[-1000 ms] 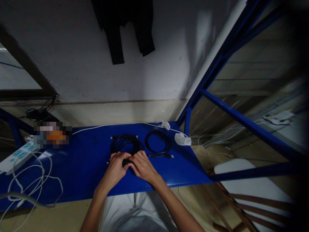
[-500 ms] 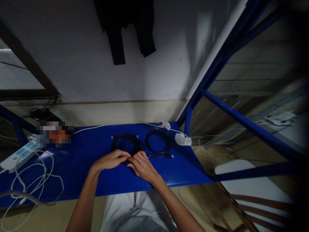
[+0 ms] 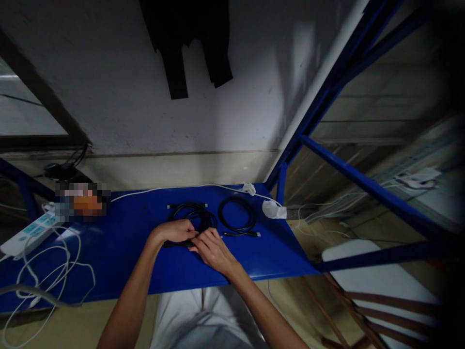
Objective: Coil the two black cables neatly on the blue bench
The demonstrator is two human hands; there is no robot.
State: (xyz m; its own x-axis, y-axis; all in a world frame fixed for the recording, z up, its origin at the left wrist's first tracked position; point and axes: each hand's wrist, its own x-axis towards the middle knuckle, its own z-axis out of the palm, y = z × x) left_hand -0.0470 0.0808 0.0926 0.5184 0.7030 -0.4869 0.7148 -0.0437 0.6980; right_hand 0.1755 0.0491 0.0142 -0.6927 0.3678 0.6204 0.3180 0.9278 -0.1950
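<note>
A coiled black cable [image 3: 208, 219] lies on the blue table [image 3: 152, 261], with light-coloured connector ends at its far side. My left hand [image 3: 177, 230] reaches over the near left part of this coil, its fingers curled closed on the cable. Close against it, my right hand [image 3: 209, 248] has bent fingers pressed together on the near edge of the same coil; the fingertips meet near the left hand. To the right, apart from both hands, rests a second black cable [image 3: 238, 230] in a neat ring, one plug pointing right.
A white power strip [image 3: 31, 235] and a tangle of white cord [image 3: 67, 264] occupy the table's left end. White plastic wrapping [image 3: 274, 210] sits at the right edge. Blue frame bars [image 3: 363, 191] and a chair [image 3: 378, 276] stand to the right. Dark clothing [image 3: 189, 43] hangs on the wall.
My left hand has shifted slightly up and its fingers have curled in from a more stretched pose. Some black cable now shows below it. The right hand has stayed almost in place.
</note>
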